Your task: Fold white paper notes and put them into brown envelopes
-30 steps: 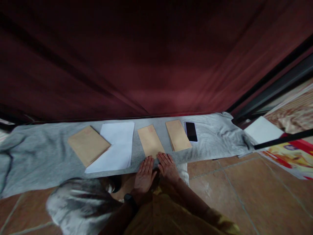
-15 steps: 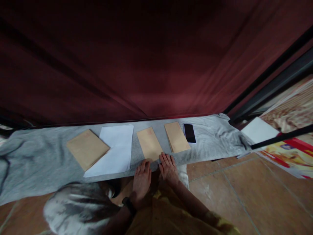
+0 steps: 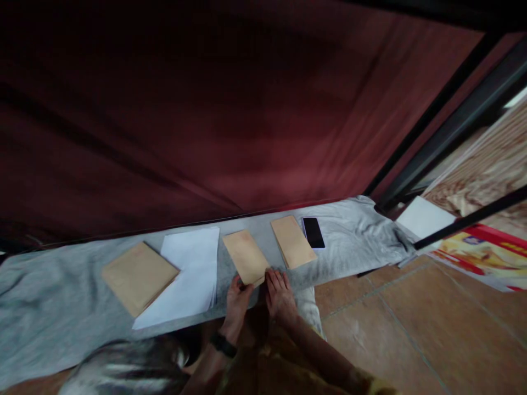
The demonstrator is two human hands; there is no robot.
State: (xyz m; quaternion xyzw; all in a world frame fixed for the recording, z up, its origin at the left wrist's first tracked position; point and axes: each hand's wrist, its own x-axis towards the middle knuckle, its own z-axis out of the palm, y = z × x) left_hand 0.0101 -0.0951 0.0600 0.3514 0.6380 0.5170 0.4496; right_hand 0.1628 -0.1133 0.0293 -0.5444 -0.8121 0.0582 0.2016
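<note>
Just ahead of our left hand [image 3: 238, 302] and right hand [image 3: 281, 296], set apart, one envelope [image 3: 246, 256] lay on the grey cloth [image 3: 349, 233]. With the left we pinched its near left corner; with the right laid flat, we touched its near right corner.

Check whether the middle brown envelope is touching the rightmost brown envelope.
Apart. The head view shows it: a strip of grey cloth is visible between the facing edges of the middle envelope and the rightmost envelope.
</note>
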